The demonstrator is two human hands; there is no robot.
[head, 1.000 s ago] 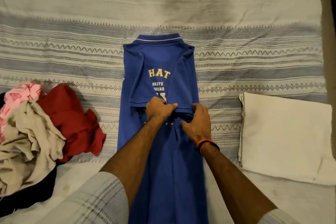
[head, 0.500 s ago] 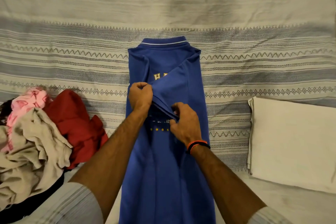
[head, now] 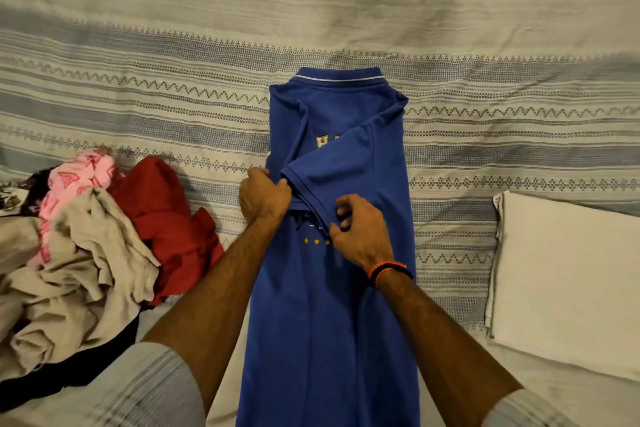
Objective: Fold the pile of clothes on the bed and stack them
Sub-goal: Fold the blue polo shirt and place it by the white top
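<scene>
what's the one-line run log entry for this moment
step: folding sleeve | item: blue polo shirt flat on striped bedspread | left hand: grip on sleeve hem | right hand: pinching hem | unfolded pile: left

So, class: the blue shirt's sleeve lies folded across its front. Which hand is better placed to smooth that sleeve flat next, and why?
Probably the right hand: it rests at the sleeve hem with loosely curled fingers. The left hand is busy gripping the blue shirt at its left edge.

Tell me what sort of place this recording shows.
Most likely a bedroom at home: a striped woven bedsheet fills the view, a white pillow lies at right, and a pile of unfolded clothes sits beside the blue shirt being folded.
</scene>
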